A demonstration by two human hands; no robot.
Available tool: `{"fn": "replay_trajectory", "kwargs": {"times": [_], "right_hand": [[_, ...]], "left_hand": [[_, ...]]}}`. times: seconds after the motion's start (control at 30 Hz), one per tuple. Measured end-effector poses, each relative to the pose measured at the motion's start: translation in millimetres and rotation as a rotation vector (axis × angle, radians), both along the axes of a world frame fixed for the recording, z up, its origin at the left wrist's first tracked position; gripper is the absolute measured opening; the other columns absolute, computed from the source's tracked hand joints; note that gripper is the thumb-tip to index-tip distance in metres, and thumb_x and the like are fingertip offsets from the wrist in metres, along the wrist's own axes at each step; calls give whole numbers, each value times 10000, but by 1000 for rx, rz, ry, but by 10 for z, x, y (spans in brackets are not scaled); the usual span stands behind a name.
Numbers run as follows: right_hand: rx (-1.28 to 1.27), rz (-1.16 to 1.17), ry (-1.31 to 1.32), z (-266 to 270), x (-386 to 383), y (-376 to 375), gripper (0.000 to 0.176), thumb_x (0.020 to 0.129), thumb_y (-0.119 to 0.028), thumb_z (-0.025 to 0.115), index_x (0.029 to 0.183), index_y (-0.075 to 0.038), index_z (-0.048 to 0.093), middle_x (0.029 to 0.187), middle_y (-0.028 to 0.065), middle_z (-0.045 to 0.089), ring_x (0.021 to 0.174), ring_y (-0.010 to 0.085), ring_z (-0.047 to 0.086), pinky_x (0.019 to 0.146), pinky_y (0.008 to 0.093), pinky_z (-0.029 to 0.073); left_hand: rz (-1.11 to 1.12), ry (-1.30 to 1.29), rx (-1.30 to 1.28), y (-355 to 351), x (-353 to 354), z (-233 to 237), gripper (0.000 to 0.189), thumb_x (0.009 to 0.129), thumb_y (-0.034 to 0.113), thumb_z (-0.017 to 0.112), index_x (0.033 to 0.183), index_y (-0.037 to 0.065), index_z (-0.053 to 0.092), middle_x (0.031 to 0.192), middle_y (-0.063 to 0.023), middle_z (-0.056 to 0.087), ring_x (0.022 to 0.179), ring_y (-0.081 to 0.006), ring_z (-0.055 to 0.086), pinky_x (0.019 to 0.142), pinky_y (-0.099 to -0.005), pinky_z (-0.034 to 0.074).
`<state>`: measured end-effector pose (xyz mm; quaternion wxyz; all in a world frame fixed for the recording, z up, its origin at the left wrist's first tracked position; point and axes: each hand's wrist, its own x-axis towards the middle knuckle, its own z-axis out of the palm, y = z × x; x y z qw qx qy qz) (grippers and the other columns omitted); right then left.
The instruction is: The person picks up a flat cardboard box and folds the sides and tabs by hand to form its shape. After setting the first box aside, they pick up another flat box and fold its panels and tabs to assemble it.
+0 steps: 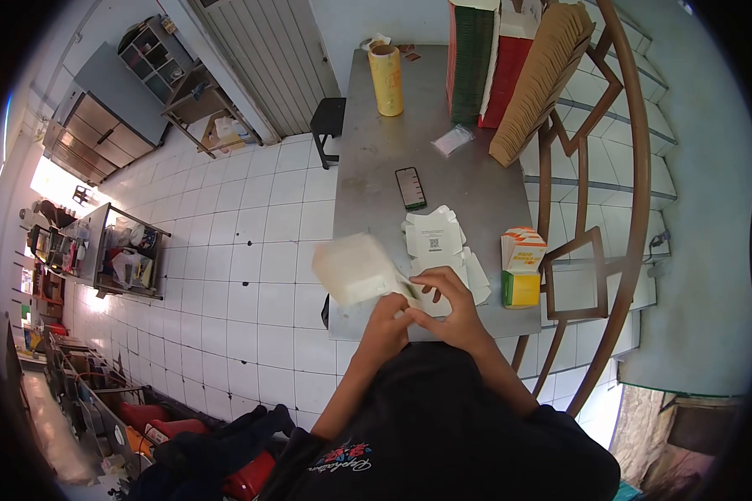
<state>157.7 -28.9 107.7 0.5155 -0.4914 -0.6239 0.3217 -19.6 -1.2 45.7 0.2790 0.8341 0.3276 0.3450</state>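
A half-folded white cardboard box (358, 268) hangs above the near edge of the steel table (376, 150). My left hand (384, 321) grips its lower right corner. My right hand (449, 302) pinches a flap of the same box beside it. Flat white box blanks (436, 236), one printed with a QR code, lie on the table just beyond my hands.
A small stack of orange-and-yellow cartons (521, 265) stands at the table's right edge. A black phone (409, 187), a clear plastic bag (453, 139), a yellow roll (386, 79) and tall stacks of flat cartons (510, 67) lie farther back. A curved wooden railing (635, 167) borders the right.
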Motion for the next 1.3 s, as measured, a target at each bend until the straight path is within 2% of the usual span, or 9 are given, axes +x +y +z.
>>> {"fn": "replay_trajectory", "kwargs": {"times": [0.2,0.3,0.33,0.43,0.53,0.7,0.8,0.97,1.3], "right_hand": [[52,-204,-55,-258,-78,-2,192,805,45,754,971,-52,758,887,50,648,710,169,628,606,300,498],[161,-194,-170,-380,-32,-23,226,765,70,747,956,-51,759,886,54,629,701,191,622,616,318,507],[194,-100,-180,-421,-17,-20,244,746,79,740,949,-56,756,864,42,604,694,183,609,608,310,499],[243,7,-222,-440,-33,-7,251,725,98,728,924,-54,745,857,30,579,690,170,594,603,301,493],[260,-25,-260,-553,-73,-46,226,722,106,725,897,-38,728,896,41,577,698,163,592,608,300,501],[313,-144,-323,-609,-41,-53,177,731,84,744,880,-4,707,975,81,575,721,172,617,644,301,544],[315,-220,-270,-571,-70,-6,191,745,58,771,922,11,718,1026,107,594,784,196,643,685,299,578],[266,-26,-296,-307,-38,117,234,788,-28,804,1011,6,739,1227,138,642,931,244,667,804,351,600],[228,-120,-291,-587,23,68,342,772,-111,851,1065,-10,707,1206,77,686,971,224,665,823,351,588]], "left_hand": [[-70,68,218,14,64,148,282,787,-24,698,1050,75,726,958,-77,609,963,-234,598,896,-415,450],[156,-190,-603,44,-28,9,229,1013,266,644,1066,43,655,868,-56,647,810,-136,580,706,-299,436],[152,-190,-605,72,-103,-64,229,1013,266,644,1066,43,655,868,-56,647,810,-136,580,706,-299,436],[147,-594,-1161,170,-196,-111,356,1092,364,501,997,61,661,902,-22,672,807,-117,595,698,-268,438],[177,-715,-1220,159,-134,-180,348,1085,353,523,1055,46,686,966,-41,701,823,-105,613,730,-267,471],[26,-769,-1120,16,-17,-156,236,1064,136,552,1245,2,622,1180,-85,693,1090,-190,666,992,-395,546],[-64,-809,-1138,-12,12,-288,257,1075,139,535,1280,8,615,1227,-97,679,1122,-203,664,980,-395,550],[134,-891,-1020,23,54,-301,282,1086,148,511,1296,-17,602,1268,-110,664,1148,-205,657,1017,-396,539],[178,-478,-783,99,34,-201,227,1057,142,600,1086,-64,690,975,-101,744,906,-114,700,810,-275,564]]}}
